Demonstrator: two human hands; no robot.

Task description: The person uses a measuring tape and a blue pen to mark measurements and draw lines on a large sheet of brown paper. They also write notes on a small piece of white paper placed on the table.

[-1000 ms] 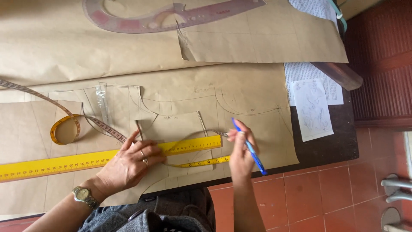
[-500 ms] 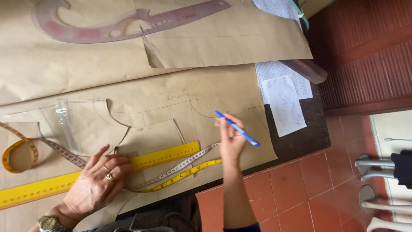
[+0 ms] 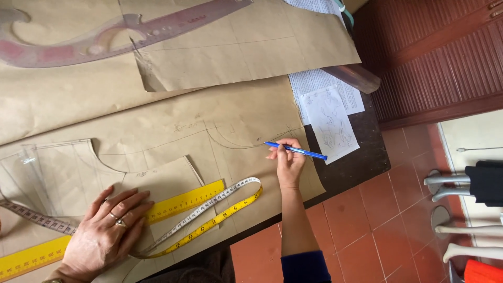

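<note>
Since earlier, we are shifting our right hand rightward, pinching a light, stiff pen mid-barrel; our left hand is pressing flat, open, on thin paper.

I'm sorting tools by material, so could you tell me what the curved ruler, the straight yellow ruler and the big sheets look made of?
The curved ruler looks like clear pink-tinted plastic: the paper shows through it. The straight yellow ruler seems rigid and matte, plastic or painted metal; hard to say. The big sheets look like matte brown kraft paper, creased and pencil-marked.
</note>
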